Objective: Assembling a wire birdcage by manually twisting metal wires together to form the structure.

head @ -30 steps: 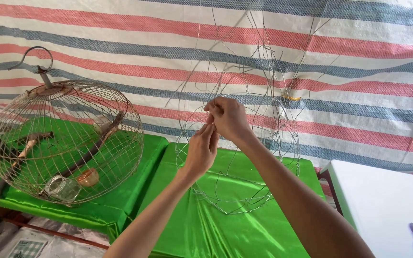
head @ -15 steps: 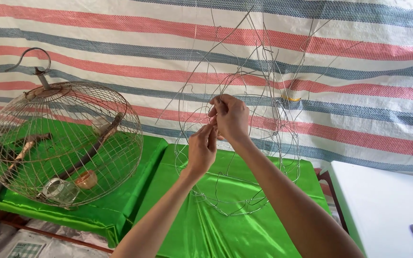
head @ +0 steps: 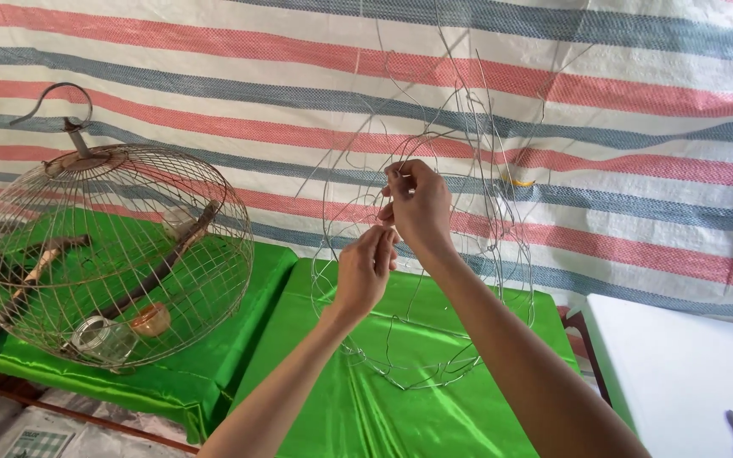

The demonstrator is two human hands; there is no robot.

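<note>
A half-built wire frame (head: 434, 280) is held up in front of the striped tarpaulin (head: 621, 93), its lower loops resting on the green cloth (head: 434, 407) below the fingers. The frame's long axis runs roughly upright, with loose wire ends splaying above the fingers and rounded hoops bulging out to either side of them. The right hand (head: 417, 203) is raised highest, its fingers curled shut in a pinch on a thin strand near the frame's upper middle. The left hand (head: 365, 267) is set just beneath and slightly left of it, thumb and forefinger closed on the same strand or one touching it; which cannot be told. Both forearms are stretched forward and upward, the right crossing from lower right. The two hands are nearly touching, so neither is clearly nearer the wire. Well left of the fingers, a finished round cage (head: 108, 254) with perches and small cups inside is seen standing on the cloth.
</note>
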